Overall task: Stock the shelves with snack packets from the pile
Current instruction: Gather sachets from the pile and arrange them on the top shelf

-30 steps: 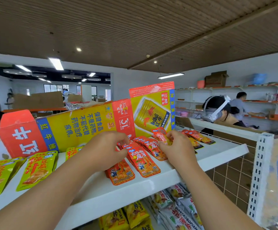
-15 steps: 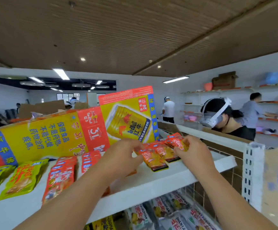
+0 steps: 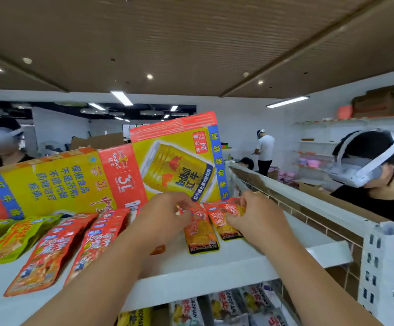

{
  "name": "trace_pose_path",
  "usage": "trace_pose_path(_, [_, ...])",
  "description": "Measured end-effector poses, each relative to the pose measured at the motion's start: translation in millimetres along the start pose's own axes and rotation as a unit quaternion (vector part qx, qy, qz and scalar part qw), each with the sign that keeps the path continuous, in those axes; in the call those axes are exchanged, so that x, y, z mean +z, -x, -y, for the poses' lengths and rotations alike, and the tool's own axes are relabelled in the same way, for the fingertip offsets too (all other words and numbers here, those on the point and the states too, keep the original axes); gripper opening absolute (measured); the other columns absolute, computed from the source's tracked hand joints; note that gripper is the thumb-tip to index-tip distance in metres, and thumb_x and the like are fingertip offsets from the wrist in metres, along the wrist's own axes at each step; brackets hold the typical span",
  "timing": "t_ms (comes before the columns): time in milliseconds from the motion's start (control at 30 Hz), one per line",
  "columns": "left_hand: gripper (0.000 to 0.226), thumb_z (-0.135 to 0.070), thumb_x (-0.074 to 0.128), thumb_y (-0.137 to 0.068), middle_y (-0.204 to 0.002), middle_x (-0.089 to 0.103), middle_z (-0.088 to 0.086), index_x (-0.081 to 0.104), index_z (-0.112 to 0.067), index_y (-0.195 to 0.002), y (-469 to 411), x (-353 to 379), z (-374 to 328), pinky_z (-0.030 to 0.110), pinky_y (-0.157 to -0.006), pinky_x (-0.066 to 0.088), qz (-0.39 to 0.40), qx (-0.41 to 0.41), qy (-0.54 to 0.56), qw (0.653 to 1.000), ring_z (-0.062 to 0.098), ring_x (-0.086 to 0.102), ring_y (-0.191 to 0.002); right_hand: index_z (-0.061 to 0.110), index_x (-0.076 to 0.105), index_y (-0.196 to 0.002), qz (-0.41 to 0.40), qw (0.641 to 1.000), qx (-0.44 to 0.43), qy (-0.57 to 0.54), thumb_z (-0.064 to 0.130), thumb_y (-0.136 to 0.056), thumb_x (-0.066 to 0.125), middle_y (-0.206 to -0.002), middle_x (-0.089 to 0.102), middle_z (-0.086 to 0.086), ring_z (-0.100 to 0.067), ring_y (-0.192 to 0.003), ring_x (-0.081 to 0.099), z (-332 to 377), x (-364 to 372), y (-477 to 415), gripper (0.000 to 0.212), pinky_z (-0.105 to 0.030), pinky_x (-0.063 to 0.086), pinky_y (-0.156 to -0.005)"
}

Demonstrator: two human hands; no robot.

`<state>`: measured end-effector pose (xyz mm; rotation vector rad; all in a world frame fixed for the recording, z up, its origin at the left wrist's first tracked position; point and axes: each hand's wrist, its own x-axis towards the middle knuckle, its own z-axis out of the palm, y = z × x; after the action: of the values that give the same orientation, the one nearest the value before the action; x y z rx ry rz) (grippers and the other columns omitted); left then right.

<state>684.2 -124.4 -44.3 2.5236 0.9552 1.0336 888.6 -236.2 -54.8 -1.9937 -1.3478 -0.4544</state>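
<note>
On the white top shelf (image 3: 214, 267) lie small orange-red snack packets. My left hand (image 3: 165, 217) pinches the top of one packet (image 3: 199, 234) that lies flat, its black lower edge toward me. Beside it, my right hand (image 3: 257, 217) grips the upper end of a small stack of the same packets (image 3: 224, 222). To the left lie two rows of larger red packets (image 3: 50, 250) and green-yellow packets (image 3: 15, 238). More packets (image 3: 226, 307) fill the shelf below.
A flattened yellow-and-red drink carton (image 3: 120, 175) stands along the back of the shelf. A white perforated upright (image 3: 384, 267) and a wire grid close the right end. A person with a headset (image 3: 374, 170) stands behind at the right; others stand farther off.
The view has swung right, so the packets at the left shifted leftward. Both hands stayed on the orange packets, which now lie as two separate groups near the carton.
</note>
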Motion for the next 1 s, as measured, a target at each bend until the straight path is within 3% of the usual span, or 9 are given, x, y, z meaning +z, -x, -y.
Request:
trace_pose_path(67, [0.017,-0.024,0.068,-0.089,-0.085,0.066,-0.031,0.067,-0.041,-0.084,-1.1,-0.9,5.7,0.024,-0.068,0.048,-0.011,-0.008,0.009,1.0,-0.001,0.06,-0.077,0.031,0.043,-0.074,0.029,0.999,-0.006,-0.017,0.059,-0.078,0.069,-0.073,0.052,0.009,-0.014,-0.069,0.052,0.1,1.7,-0.5,0.039,-0.032,0.033,-0.055])
trace_pose_path(167, [0.011,-0.022,0.068,-0.088,-0.078,0.062,-0.034,0.069,-0.033,-0.084,0.1,-0.9,10.6,0.025,-0.062,0.044,-0.005,-0.011,0.002,1.0,0.001,0.059,-0.068,0.029,0.049,-0.085,0.054,0.998,-0.004,-0.026,0.057,-0.076,0.069,-0.08,0.057,0.008,-0.015,-0.074,0.055,0.1,7.8,-2.7,0.036,-0.032,0.037,-0.057])
trace_pose_path(333, [0.013,-0.026,0.066,-0.088,-0.084,0.067,-0.023,0.068,-0.039,-0.085,-3.8,-1.7,12.1,0.026,-0.068,0.049,-0.004,-0.002,-0.009,1.0,0.002,0.061,-0.077,0.029,0.05,-0.089,0.041,0.999,-0.026,-0.015,0.064,-0.072,0.064,-0.081,0.06,0.007,-0.017,-0.079,0.06,3.3,18.8,-10.3,0.041,-0.035,0.05,-0.067])
trace_pose_path(500, [0.01,-0.029,0.066,-0.09,-0.089,0.067,-0.02,0.069,-0.039,-0.092,-3.2,-5.4,9.7,0.027,-0.071,0.051,-0.007,0.006,-0.01,1.0,0.003,0.061,-0.08,0.028,0.051,-0.09,0.056,0.998,-0.029,-0.021,0.062,-0.07,0.066,-0.077,0.06,0.008,-0.015,-0.072,0.06,4.9,23.6,-10.5,0.042,-0.035,0.052,-0.064])
trace_pose_path(700, [0.012,-0.027,0.065,-0.089,-0.083,0.065,-0.021,0.069,-0.038,-0.087,0.3,-7.5,7.7,0.029,-0.069,0.052,-0.002,0.005,-0.006,1.0,0.01,0.062,-0.077,0.027,0.049,-0.086,0.063,0.997,-0.027,-0.024,0.059,-0.073,0.07,-0.077,0.056,0.008,-0.009,-0.069,0.055,7.5,20.5,-6.0,0.041,-0.029,0.037,-0.052])
trace_pose_path(900, [0.01,-0.027,0.064,-0.092,-0.087,0.055,-0.046,0.071,-0.034,-0.09,2.1,-8.6,3.6,0.024,-0.067,0.049,0.008,0.014,-0.024,1.0,0.008,0.061,-0.078,0.027,0.049,-0.084,0.064,0.997,-0.014,-0.028,0.057,-0.074,0.072,-0.075,0.057,0.008,-0.008,-0.067,0.054,5.7,20.3,-6.1,0.04,-0.027,0.034,-0.051])
trace_pose_path(1000, [0.011,-0.027,0.064,-0.092,-0.084,0.062,-0.031,0.071,-0.034,-0.088,3.3,-8.1,3.9,0.025,-0.069,0.051,0.011,0.006,-0.017,1.0,0.008,0.061,-0.078,0.027,0.049,-0.083,0.062,0.998,-0.009,-0.031,0.058,-0.073,0.072,-0.075,0.057,0.007,-0.009,-0.068,0.054,5.0,21.6,-5.9,0.04,-0.028,0.034,-0.052])
